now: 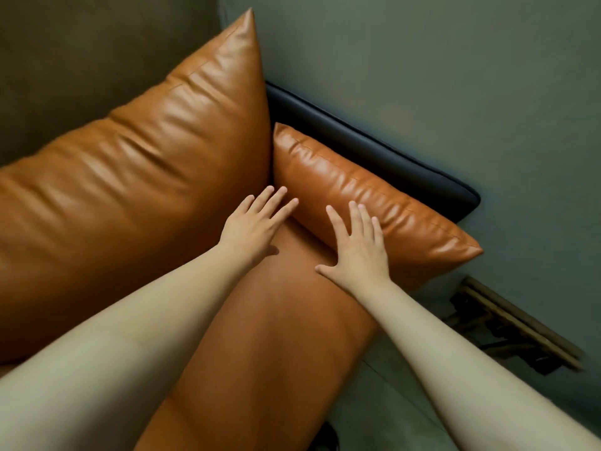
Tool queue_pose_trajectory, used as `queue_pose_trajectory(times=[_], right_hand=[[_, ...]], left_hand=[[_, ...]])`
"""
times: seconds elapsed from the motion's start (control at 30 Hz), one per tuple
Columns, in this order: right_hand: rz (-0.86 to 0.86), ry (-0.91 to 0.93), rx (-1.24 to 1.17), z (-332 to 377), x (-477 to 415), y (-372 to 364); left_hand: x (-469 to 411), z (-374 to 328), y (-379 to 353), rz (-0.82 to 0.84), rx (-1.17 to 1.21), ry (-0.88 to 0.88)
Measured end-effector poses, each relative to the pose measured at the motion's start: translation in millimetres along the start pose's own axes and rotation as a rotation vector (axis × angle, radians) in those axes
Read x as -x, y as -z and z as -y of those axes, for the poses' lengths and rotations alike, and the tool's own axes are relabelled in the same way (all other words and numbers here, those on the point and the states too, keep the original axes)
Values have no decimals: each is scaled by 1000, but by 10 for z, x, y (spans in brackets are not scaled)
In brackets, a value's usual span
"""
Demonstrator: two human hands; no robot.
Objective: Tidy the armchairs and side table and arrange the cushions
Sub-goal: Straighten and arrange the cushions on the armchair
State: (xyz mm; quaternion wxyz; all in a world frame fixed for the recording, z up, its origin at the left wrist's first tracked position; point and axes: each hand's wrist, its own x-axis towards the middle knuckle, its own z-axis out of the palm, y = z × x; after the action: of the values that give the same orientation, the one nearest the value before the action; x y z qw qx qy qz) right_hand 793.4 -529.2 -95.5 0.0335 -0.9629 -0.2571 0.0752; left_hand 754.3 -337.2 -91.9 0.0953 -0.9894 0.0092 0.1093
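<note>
Small tan leather cushion: pressed by right hand, fingers straight | left hand: opened flat, placed just beside same cushion.

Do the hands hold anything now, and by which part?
Nothing is held. The right hand lies flat, fingers straight, on the small cushion; the left hand, fingers also straight, rests at its end beside the large cushion.

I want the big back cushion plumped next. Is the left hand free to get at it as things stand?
Likely yes. The left hand lies open, holding nothing, right beside the big cushion, with nothing between them. The right hand rests on the small cushion, out of the way.
</note>
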Motion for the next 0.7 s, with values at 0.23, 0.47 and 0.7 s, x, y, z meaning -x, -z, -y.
queue_pose_trajectory(times=[0.23,0.47,0.7], right_hand=[[61,120,-65,813,587,-82],[174,267,-139,1513,1084,-142],[351,312,-292,2027,1636,-255]], left_hand=[[987,311,14,159,52,-76],[1960,402,-223,259,110,-54],[2775,552,-380,343,207,13]])
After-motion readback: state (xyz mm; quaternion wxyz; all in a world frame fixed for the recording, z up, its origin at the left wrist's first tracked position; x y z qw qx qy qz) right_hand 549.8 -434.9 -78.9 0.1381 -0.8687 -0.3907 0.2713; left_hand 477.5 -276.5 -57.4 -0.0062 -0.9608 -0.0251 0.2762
